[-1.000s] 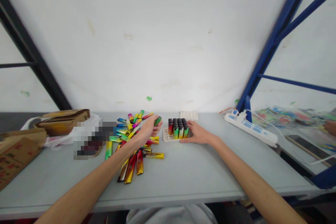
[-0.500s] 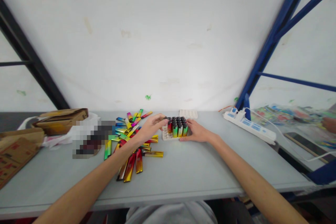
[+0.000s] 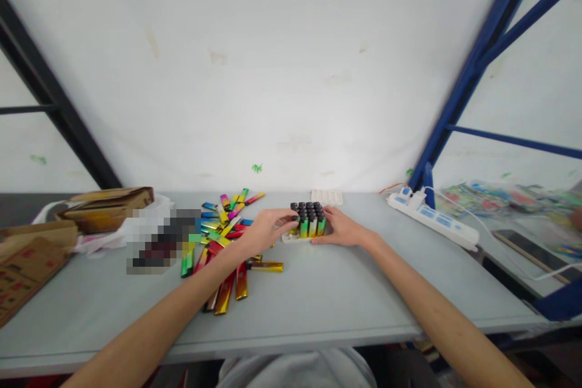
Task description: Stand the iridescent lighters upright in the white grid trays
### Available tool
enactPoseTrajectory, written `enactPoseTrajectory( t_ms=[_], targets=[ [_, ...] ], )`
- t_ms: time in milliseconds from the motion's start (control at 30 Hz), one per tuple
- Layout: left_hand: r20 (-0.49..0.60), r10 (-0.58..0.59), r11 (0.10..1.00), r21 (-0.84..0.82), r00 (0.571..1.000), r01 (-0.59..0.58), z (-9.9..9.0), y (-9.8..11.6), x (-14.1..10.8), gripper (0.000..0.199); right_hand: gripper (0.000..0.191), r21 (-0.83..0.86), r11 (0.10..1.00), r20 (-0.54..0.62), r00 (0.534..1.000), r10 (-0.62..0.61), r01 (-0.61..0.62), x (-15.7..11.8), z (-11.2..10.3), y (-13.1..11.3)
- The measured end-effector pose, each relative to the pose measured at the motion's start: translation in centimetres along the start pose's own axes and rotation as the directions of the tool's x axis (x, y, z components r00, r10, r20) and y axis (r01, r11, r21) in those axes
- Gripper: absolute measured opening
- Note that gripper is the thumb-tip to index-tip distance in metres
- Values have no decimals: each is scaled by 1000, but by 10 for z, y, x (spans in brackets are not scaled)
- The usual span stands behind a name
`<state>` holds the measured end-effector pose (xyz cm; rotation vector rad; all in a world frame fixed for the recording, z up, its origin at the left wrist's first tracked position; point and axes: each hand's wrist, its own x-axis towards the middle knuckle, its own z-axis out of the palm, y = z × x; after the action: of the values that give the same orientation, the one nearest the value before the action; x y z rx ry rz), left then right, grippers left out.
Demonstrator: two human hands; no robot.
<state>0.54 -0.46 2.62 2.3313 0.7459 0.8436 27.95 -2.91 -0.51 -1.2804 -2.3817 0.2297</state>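
Observation:
Several colourful lighters [image 3: 312, 225] with black tops stand upright in rows in a white tray [image 3: 291, 239] near the middle of the table. At the left side of the rows, my left hand [image 3: 273, 227] pinches a lighter by its black top, its body partly hidden. My right hand [image 3: 339, 227] lies against the right side of the tray and the standing lighters, fingers curved round its edge. A loose pile of metallic lighters [image 3: 224, 291] spreads to the left, partly behind my left forearm.
A second white tray [image 3: 327, 196] lies at the wall. Cardboard boxes [image 3: 107, 209] and white plastic are at left. On the right are a power strip [image 3: 431, 218], a phone [image 3: 534, 253], plastic bags [image 3: 491, 200] and a blue metal frame [image 3: 459, 91].
My left hand has moved slightly right and down, nearer the front left of the standing rows. My right hand has stayed in place.

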Motion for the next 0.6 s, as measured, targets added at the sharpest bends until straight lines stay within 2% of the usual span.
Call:
enactPoseTrajectory(
  t_ms=[167,267,367,433,500,600],
  targets=[
    [6,-25,1000,-10,1000,25,3,0,-1,32,75,-2,1000,-2,1000,4,-4,0,0,-1],
    [-13,37,995,96,999,-35,5,0,-1,32,74,-6,1000,-2,1000,-7,7,0,0,0],
    [-34,104,978,183,994,-96,2,1,-1,43,73,-8,1000,-8,1000,-8,8,0,1,1],
    [-64,109,971,219,992,-92,-7,0,0,45,73,-13,1000,-11,1000,0,0,0,1,2],
    [-60,93,960,271,994,-73,-20,-2,1,36,74,-18,1000,-3,1000,7,-7,0,1,2],
    [74,50,935,347,996,-73,-45,-9,2,23,75,-17,1000,11,1000,12,-12,0,0,1]
  ],
)
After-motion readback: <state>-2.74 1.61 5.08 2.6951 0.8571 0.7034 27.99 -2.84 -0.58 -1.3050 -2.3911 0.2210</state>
